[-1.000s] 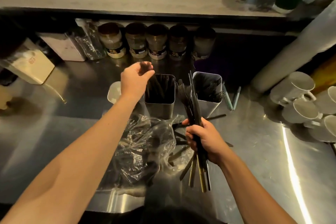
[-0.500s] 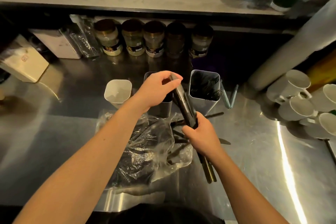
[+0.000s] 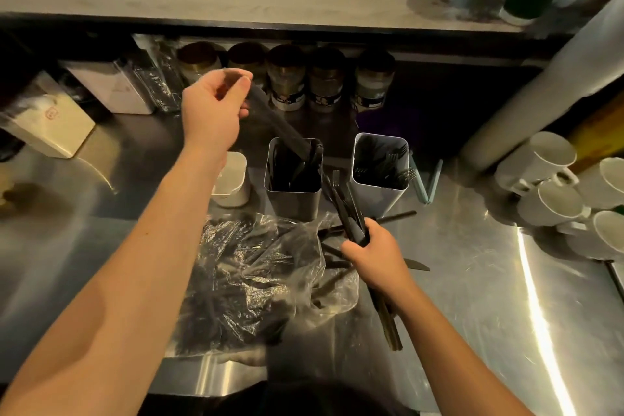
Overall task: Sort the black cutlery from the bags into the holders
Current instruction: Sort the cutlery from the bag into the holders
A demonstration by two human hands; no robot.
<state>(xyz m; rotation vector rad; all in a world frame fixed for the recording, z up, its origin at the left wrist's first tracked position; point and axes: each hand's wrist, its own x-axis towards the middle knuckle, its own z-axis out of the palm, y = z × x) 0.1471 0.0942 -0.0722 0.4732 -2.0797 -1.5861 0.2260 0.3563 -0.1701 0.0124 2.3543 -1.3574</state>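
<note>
Step in hand: one black piece [image 3: 280,121], blurred and of a kind that cannot be told, going into the middle holder [image 3: 293,194]; its lower end is at or just inside the holder's mouth, its upper end pinched between thumb and fingertips of the left hand [image 3: 212,111], raised above and behind the holder.

Right hand [image 3: 374,257]: fingers curled tight round a bundle of black cutlery [image 3: 344,206], heads fanned up toward the gap between the two tall holders, handles hanging below the wrist.

Next move, by judgement: let the pinch go so the piece drops upright, then draw another from the bundle; it calls for matching each piece to the right holder.

Containers:
- middle holder, grey, square; dark pieces inside, type unclear;
- right holder [image 3: 378,192], pale; black forks, tines up;
- small white holder [image 3: 233,182], left of the middle one, partly hidden by the left forearm; contents not seen;
- clear plastic bag [image 3: 256,280], slumped on the steel counter [image 3: 472,280] in front of the holders; much black cutlery inside, a few loose pieces beside its mouth.
</note>
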